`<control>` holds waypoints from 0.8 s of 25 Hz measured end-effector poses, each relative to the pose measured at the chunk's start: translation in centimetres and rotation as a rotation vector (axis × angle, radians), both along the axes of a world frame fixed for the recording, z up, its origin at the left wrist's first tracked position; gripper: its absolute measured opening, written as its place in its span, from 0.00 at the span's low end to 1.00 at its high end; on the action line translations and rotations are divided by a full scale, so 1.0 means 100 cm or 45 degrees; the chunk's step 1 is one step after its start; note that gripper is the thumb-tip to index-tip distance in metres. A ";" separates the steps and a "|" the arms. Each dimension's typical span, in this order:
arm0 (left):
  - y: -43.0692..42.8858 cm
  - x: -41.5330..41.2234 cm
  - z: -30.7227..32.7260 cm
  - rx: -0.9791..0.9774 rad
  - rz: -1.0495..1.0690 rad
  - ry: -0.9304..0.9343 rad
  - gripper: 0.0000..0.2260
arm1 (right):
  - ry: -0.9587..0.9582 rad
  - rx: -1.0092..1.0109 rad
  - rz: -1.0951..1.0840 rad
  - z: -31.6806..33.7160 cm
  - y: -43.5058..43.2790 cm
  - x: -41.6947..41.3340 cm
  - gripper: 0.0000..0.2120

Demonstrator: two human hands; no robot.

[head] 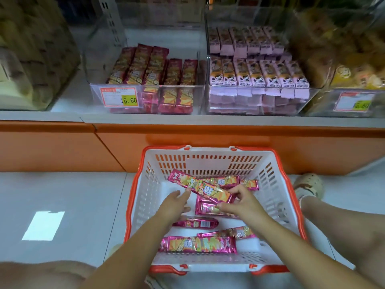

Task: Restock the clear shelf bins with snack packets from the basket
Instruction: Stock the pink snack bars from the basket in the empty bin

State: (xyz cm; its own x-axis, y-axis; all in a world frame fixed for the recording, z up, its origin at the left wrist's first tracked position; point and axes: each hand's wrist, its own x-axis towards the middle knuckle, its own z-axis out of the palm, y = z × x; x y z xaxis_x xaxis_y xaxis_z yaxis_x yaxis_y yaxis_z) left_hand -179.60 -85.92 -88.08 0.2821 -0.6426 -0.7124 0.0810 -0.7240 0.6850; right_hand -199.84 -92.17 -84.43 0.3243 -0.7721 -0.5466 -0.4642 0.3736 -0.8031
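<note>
Packets (pixel 199 244) lie in the basket (pixel 133 197), right hand (pixel 239 202) pinching one, left hand (pixel 175 202) straight-fingered touching it; bin tag (pixel 119 97) reads 15.60.

The rightmost bin (pixel 327 101) runs off frame, its price label (pixel 353 101) unreadable (blurred).

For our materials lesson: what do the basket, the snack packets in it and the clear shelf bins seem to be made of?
Basket: rigid moulded plastic, matt white with orange rim; its slotted walls suggest this. Snack packets: probably metallised plastic film, glossy; they crinkle and glint. Shelf bins: hard clear plastic, perhaps acrylic; stock shows through the walls.
</note>
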 end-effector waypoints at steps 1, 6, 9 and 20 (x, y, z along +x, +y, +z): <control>-0.003 -0.004 0.006 -0.048 0.139 0.236 0.25 | -0.036 0.037 -0.002 0.006 0.008 -0.002 0.20; -0.008 -0.006 0.030 -0.326 0.252 0.504 0.15 | -0.063 0.122 0.131 0.016 0.026 -0.007 0.20; -0.006 -0.003 0.039 -0.373 0.114 0.452 0.16 | -0.061 0.101 0.203 0.026 0.024 -0.007 0.26; 0.000 0.009 0.065 -0.440 -0.101 0.384 0.19 | -0.115 0.069 0.220 0.032 0.031 -0.001 0.26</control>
